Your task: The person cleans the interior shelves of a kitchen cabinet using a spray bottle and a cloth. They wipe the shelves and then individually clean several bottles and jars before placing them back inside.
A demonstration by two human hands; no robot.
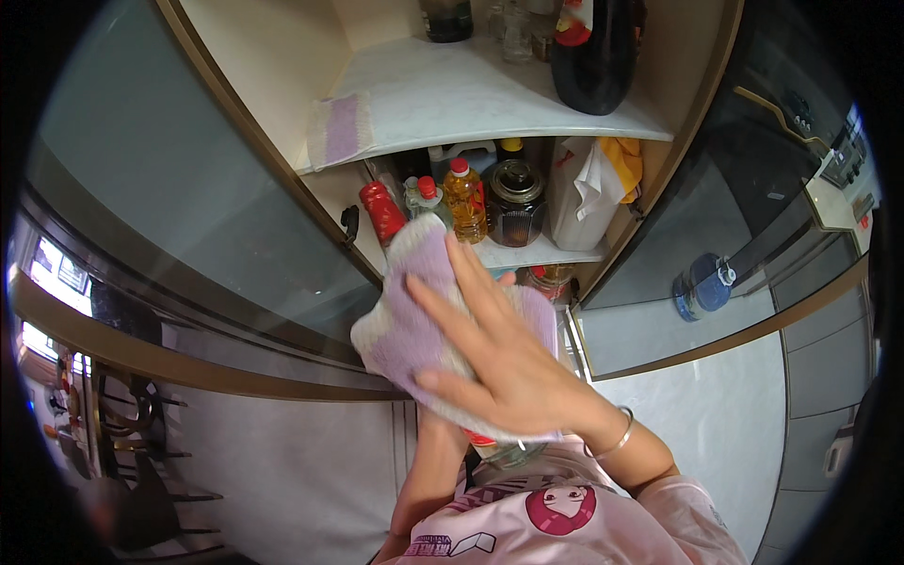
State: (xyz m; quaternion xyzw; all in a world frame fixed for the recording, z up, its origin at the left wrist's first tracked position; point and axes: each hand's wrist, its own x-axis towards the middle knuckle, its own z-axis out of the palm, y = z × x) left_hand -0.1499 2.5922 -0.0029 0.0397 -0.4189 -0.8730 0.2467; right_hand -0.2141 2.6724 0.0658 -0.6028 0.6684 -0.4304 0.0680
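Observation:
My right hand lies spread over a purple and white cloth, pressing it around a glass bottle in front of my chest. The bottle's clear base and a bit of red label show below the cloth. A red-wrapped bottle neck sticks out at the upper left, in line with that base; the cloth hides the middle. My left hand is under the cloth, holding the bottle from below, mostly hidden; a fingertip shows beyond my right hand. A second purple and white cloth lies on the cabinet's upper shelf.
Glass doors stand open on both sides. A large dark bottle stands on the upper shelf. Below are an oil bottle, a lidded glass jar and a white plastic container. A blue water jug shows at right.

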